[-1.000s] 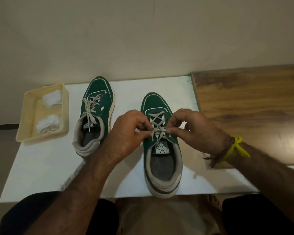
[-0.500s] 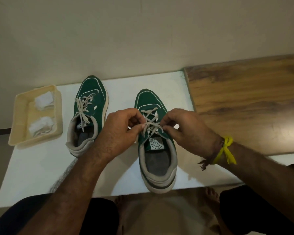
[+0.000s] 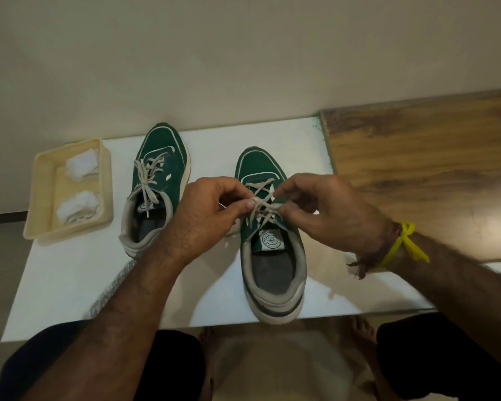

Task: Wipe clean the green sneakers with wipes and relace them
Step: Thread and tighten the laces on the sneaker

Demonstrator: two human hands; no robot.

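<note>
Two green sneakers stand on a white board (image 3: 70, 279), toes pointing away from me. The left sneaker (image 3: 159, 175) has its pale lace tied in a bow. The right sneaker (image 3: 268, 256) sits in front of me, heel at the board's near edge. My left hand (image 3: 206, 215) and my right hand (image 3: 327, 209) meet over its tongue, each pinching a strand of the cream lace (image 3: 262, 206). The lace crosses between my fingertips. A yellow thread is tied around my right wrist.
A cream plastic tray (image 3: 41, 224) at the board's far left holds crumpled white wipes (image 3: 80, 166). A wooden surface (image 3: 431, 169) adjoins the board on the right. A plain wall rises behind. My knees and bare feet show below the board's near edge.
My hands stay pinched on the right sneaker's lace and have drawn slightly closer over the tongue. The camera view has shifted a little. The left sneaker and tray have not moved.
</note>
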